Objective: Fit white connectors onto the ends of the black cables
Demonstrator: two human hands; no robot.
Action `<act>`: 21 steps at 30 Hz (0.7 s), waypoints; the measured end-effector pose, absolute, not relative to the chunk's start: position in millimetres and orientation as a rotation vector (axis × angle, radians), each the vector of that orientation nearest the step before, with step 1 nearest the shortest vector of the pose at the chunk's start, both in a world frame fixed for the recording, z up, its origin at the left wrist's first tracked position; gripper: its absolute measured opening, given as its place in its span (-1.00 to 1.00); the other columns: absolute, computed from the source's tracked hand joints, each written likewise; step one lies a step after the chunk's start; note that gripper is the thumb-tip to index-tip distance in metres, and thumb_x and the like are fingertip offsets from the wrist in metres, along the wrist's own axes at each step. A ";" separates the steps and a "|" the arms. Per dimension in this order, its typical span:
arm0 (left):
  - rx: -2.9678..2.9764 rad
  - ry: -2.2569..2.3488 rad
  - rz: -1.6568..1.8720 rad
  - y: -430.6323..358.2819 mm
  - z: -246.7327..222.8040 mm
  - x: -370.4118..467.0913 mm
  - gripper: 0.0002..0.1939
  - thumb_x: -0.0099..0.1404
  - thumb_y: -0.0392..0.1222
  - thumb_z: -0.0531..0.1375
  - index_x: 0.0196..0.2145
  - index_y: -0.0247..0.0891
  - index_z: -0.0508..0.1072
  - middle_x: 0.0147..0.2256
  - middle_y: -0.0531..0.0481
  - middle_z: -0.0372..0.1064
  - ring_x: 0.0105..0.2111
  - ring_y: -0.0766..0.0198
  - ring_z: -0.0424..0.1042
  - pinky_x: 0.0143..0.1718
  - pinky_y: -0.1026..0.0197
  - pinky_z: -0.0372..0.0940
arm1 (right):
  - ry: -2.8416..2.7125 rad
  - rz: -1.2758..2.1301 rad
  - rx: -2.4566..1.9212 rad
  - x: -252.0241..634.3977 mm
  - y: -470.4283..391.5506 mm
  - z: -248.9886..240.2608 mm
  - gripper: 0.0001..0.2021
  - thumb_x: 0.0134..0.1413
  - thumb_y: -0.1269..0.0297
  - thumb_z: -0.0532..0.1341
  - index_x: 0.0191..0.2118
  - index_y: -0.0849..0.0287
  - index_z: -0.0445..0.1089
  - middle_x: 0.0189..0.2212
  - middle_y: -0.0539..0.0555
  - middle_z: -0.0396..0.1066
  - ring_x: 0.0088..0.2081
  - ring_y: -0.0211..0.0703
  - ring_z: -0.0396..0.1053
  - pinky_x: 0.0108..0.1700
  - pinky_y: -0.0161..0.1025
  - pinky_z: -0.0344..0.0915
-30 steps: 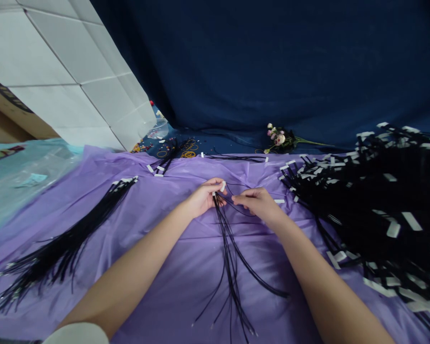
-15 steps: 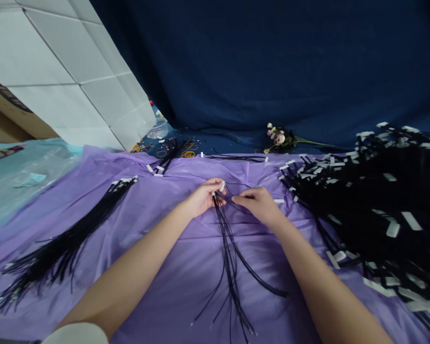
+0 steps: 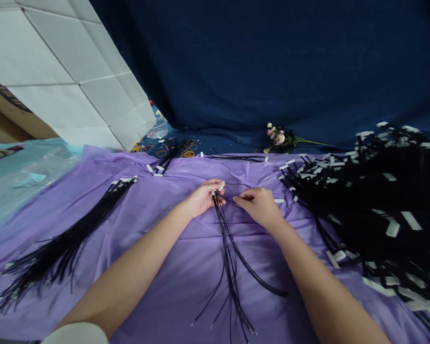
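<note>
Thin black cords with white tags at their top ends hang from my left hand, whose fingers are closed on them. One white tag stands out between its thumb and index finger. My right hand is a little to the right, thumb and fingers pinched around a thin black cord that runs across from the left hand. The loose lower ends of the held cords spread over the purple cloth. Another white tag lies just beyond the right wrist.
A neat bundle of black cords lies on the left. A large pile of tagged black cords covers the right side. At the back are a few cords, rubber bands and artificial flowers before a dark blue curtain.
My right hand has shifted very slightly to the right along the cord. The left hand and the hanging cords are almost unmoved.
</note>
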State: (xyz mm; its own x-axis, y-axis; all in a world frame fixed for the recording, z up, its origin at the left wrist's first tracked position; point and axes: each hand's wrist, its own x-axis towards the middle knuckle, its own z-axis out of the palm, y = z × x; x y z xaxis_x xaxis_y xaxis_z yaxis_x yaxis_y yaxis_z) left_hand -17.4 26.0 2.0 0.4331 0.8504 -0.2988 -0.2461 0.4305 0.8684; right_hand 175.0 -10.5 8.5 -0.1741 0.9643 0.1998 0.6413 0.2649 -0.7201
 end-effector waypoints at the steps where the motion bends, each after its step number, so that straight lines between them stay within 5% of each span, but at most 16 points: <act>1: 0.849 0.848 0.797 26.0 2.0 -17.4 -0.85 0.18 -0.20 0.21 -0.32 -0.28 0.30 -0.49 0.10 0.25 -0.59 0.32 0.43 -0.60 0.33 0.26 | -1.906 0.638 -1.456 175.1 -10.8 8.7 -0.70 0.01 0.15 0.21 -0.64 0.17 0.35 -0.68 -0.07 0.24 -0.56 -0.32 0.15 -0.45 -0.33 0.02; 21: 0.843 0.880 0.807 25.8 2.0 -16.6 -0.81 0.13 -0.20 0.25 -0.38 -0.28 0.28 -0.52 0.12 0.22 -0.60 0.33 0.43 -0.61 0.33 0.24 | -2.019 0.371 -1.552 172.7 -17.0 16.7 -0.70 0.05 0.21 0.19 -0.65 0.15 0.31 -0.62 -0.04 0.32 -0.53 -0.31 0.20 -0.44 -0.33 0.00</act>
State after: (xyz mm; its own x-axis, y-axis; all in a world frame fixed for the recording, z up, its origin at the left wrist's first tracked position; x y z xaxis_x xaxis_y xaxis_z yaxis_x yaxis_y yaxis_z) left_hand -16.6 25.8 2.0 0.4059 0.8581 -0.3146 -0.2393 0.4320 0.8696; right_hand 172.7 -17.0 16.7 -0.1727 0.9496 0.2614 0.7946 0.2912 -0.5327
